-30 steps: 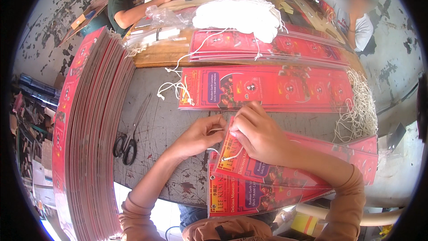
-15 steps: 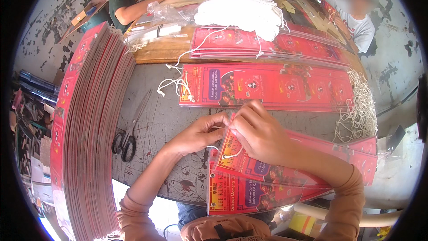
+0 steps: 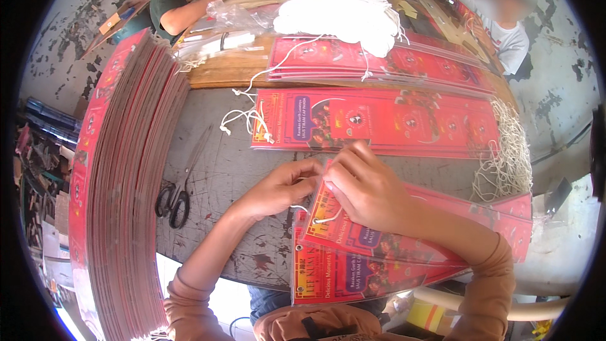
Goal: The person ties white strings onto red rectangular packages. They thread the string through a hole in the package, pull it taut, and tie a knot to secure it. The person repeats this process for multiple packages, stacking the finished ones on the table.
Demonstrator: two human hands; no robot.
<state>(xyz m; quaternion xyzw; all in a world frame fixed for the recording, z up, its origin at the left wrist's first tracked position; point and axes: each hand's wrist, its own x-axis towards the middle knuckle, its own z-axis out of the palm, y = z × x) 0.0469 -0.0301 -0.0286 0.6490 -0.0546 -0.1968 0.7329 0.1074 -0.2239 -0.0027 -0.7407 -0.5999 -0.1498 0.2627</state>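
My right hand (image 3: 367, 184) is closed on the upper corner of a long red printed card (image 3: 404, 240) in a clear plastic sleeve. Fingers of my left hand (image 3: 281, 189) pinch together at the same card's left edge. What they hold is partly hidden; it looks like the end of a white cord (image 3: 327, 219) that crosses the card's yellow end and shows again below my left fingers. Beneath lies another red card (image 3: 372, 287), with metal eyelets at its left end.
A tall stack of red cards (image 3: 120, 183) stands at the left, next to black-handled scissors (image 3: 172, 205). Corded cards (image 3: 391, 120) lie beyond my hands. White cords (image 3: 503, 145) hang in a bunch at the right; a white cord bundle (image 3: 338, 16) sits farther back. Two people work across the table.
My hands stay at the card's left end, with only a slight shift of the left fingers. The person at the far left has raised a hand off the work.
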